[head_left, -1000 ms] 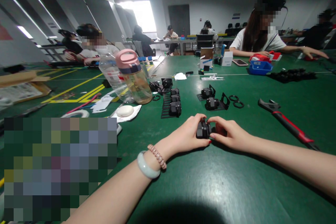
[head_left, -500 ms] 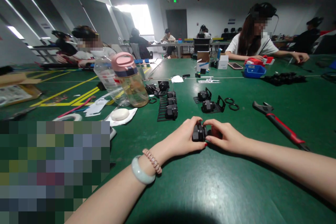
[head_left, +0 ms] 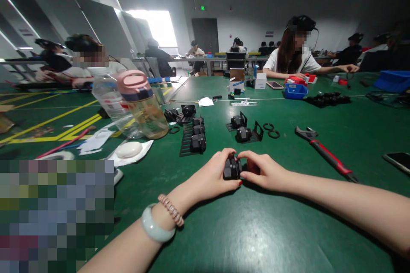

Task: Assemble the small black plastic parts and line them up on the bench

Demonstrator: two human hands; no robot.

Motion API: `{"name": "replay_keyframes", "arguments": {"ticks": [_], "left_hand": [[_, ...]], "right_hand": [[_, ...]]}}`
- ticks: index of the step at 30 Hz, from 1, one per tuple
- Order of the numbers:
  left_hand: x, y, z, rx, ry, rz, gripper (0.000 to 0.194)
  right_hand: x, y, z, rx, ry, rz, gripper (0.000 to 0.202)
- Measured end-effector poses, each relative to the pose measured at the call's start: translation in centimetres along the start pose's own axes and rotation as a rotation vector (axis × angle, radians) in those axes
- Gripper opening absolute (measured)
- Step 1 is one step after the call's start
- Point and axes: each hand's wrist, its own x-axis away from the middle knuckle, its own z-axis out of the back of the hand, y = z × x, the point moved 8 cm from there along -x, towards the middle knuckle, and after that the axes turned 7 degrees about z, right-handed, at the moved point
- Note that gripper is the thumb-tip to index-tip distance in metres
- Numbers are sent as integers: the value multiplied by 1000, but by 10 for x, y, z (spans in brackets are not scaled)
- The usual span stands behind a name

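Note:
A black plastic cable gland (head_left: 231,168) lies on its side between my hands, just above or on the green table (head_left: 262,226). My left hand (head_left: 214,172) grips its hexagonal body, thumb at the near side and fingers over the far side. My right hand (head_left: 265,171) pinches the right end of the gland with thumb and forefinger, at what looks like a ring or nut. Farther back are black brackets with glands (head_left: 245,134) fitted to them. Beside those lie two loose black ring nuts (head_left: 273,134). Another bracket row (head_left: 197,141) holds several glands.
An adjustable wrench (head_left: 326,153) with red-black handles lies to the right, near a phone (head_left: 397,162). A pink-lidded bottle (head_left: 144,111) and a clear bottle (head_left: 112,102) stand left, behind a white oval object (head_left: 128,149). A co-worker (head_left: 296,55) sits across, by a blue bin (head_left: 296,91).
The view has turned slightly right and up, so everything sits farther left and a bit lower. Both hands keep the same hold on the cable gland.

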Motion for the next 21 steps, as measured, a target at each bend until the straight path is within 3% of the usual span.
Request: {"name": "replay_keyframes", "arguments": {"ticks": [21], "left_hand": [[2,1,1,-10,-10,13,52]], "right_hand": [[1,-1,0,-17,-6,-21,37]]}}
